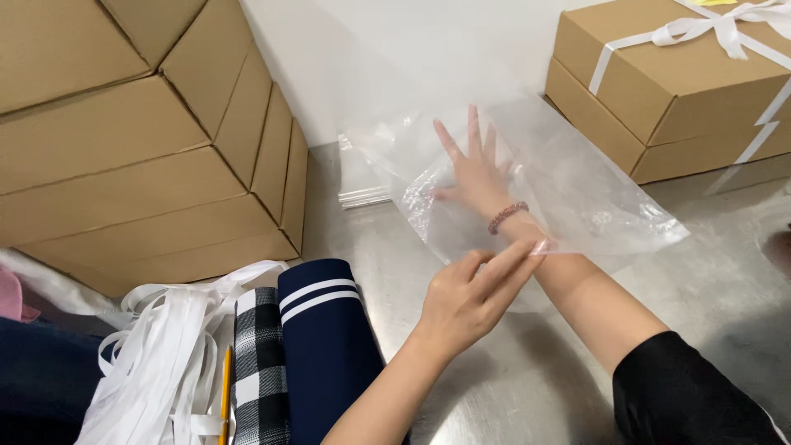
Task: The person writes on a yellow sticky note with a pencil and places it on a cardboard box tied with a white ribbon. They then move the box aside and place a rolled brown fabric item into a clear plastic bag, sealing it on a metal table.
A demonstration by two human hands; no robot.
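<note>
A clear plastic bag (577, 189) lies on a grey metal table (709, 272). My right hand (474, 169) is pushed inside the bag with fingers spread flat; a beaded bracelet (507, 216) circles its wrist. My left hand (470, 297) pinches the bag's open edge near the right forearm. A folded navy cloth with white stripes (325, 338) lies just left of my left arm, beside a folded black-and-white checked cloth (259, 363).
Stacked cardboard boxes (140, 140) fill the left. A brown box tied with white ribbon (684, 82) stands at the back right. A pile of white ribbon (165, 354) and a yellow pencil (226, 391) lie at the lower left. More flat clear bags (362, 185) lie behind.
</note>
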